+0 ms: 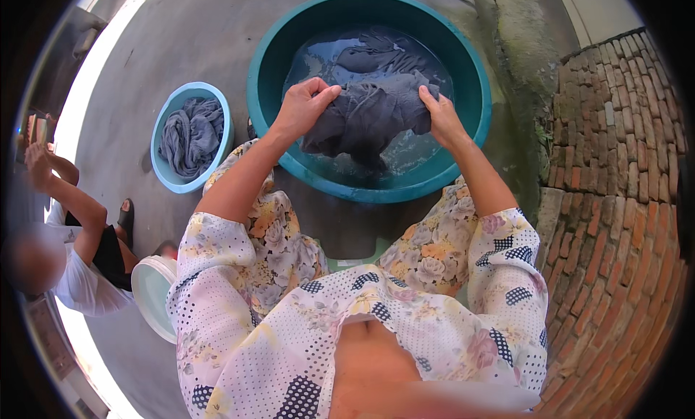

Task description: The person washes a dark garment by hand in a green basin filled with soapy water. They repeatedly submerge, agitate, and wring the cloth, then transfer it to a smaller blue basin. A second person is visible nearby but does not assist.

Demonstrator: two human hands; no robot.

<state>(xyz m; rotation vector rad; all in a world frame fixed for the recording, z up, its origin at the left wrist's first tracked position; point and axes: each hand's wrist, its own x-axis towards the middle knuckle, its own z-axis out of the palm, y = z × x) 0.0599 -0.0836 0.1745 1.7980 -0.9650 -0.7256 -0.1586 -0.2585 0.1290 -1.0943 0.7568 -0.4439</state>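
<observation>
Between my two hands hangs a wet, dark grey cloth (369,115), bunched up, its lower end reaching down to the water. My left hand (307,107) pinches its left side between thumb and fingers. At the cloth's right upper corner, my right hand (442,115) grips the fabric with the thumb on top. Both hands are over a large teal plastic tub (369,195) holding shallow, cloudy water (320,58). Another piece of dark grey fabric (374,55) lies partly under water toward the tub's far side.
A small light-blue basin (231,134) with crumpled grey cloth (190,137) stands left of the tub on the concrete floor (163,50). A white bucket (155,297) sits near my left side. Another person (89,251) is at the far left. Brick paving (613,256) lies right.
</observation>
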